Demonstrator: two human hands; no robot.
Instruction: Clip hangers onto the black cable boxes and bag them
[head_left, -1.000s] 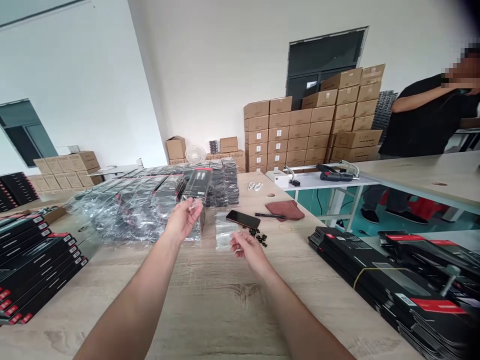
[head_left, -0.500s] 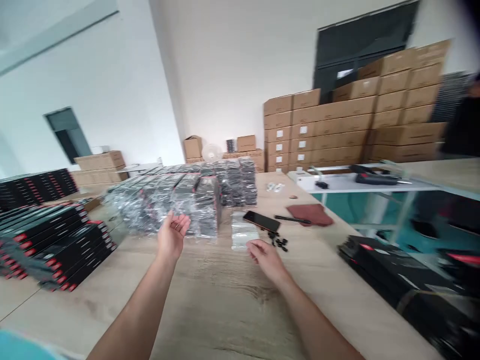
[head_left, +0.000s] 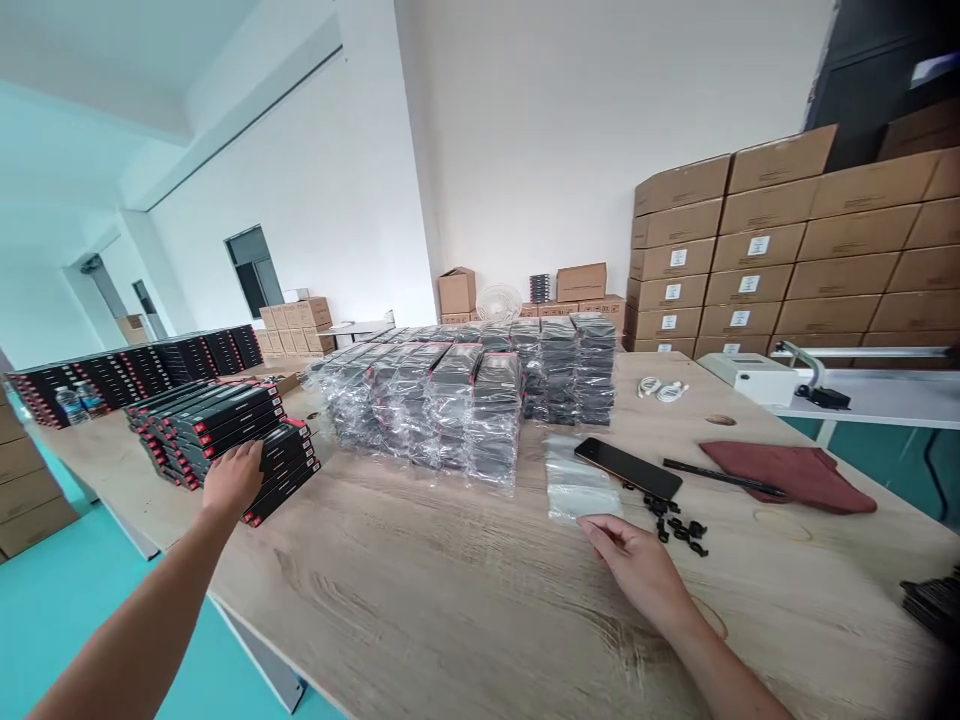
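My left hand [head_left: 234,480] reaches over the near end of a stack of flat black boxes [head_left: 289,465] with red corners. Its fingers lie stretched across the boxes, and their tips are partly hidden. On the right, my right hand [head_left: 630,555] is closed in a pinch at the lower edge of a pile of clear plastic bags [head_left: 566,485]. A black phone [head_left: 630,468] rests partly on these bags. Small black plastic clips [head_left: 679,528] lie beside the phone, near my right hand.
Black boxes wrapped in clear film [head_left: 472,420] stand in rows mid-table. Rightward lie a black pen [head_left: 724,478], a dark red cloth [head_left: 795,475] and coiled white cables [head_left: 661,389]. Behind are stacked cartons [head_left: 757,270]. More black boxes [head_left: 150,365] line the far left.
My left hand has moved left from in front of the wrapped boxes onto the black box stack. The view has turned left. My right hand stays by the plastic bags.
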